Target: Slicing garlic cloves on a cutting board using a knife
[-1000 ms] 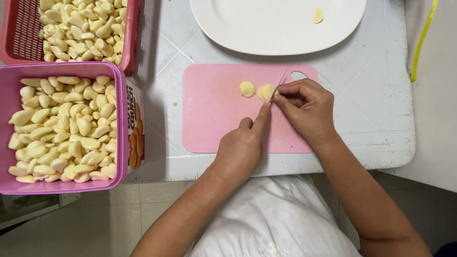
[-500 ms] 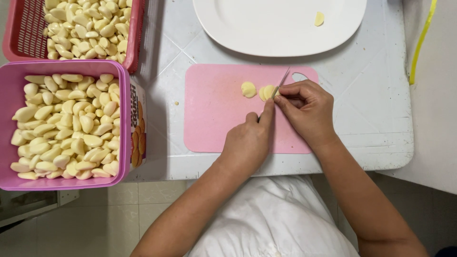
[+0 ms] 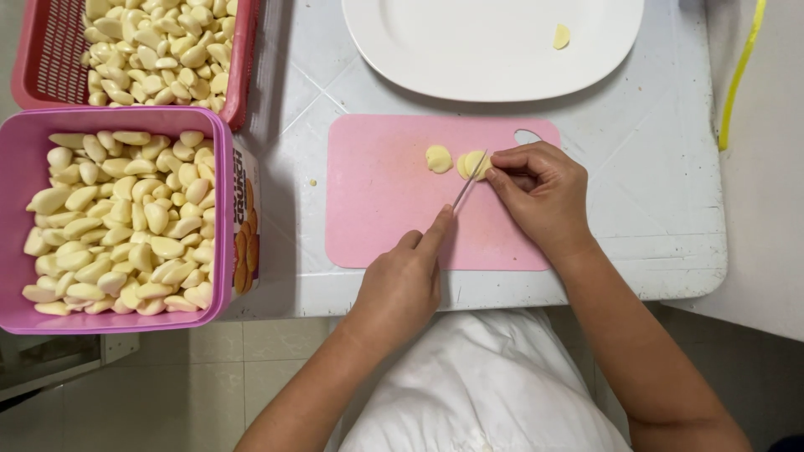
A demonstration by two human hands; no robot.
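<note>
Head view: left hand (image 3: 402,285) grips a knife (image 3: 467,186), right hand (image 3: 540,194) pinches garlic (image 3: 474,163); orange-brown packet (image 3: 244,226) beside pink tub (image 3: 219,251).

A single view, worn on the person's head, looks almost straight down onto a white table (image 3: 653,167); the person's lap fills the bottom centre of the frame, so the far side of the table lies along the top edge; both forearms enter from the bottom and reach upward to a pink cutting board (image 3: 385,201) at mid-frame. The camera sits close; the board, the left hand (image 3: 402,280) and the right hand (image 3: 540,192) show in fine detail; a white plate (image 3: 469,50) at upper centre and a red basket (image 3: 50,59) at upper left are cut by the frame; a pink tub (image 3: 12,134) runs off the left edge; there is no second view to share any part of the scene.
</note>
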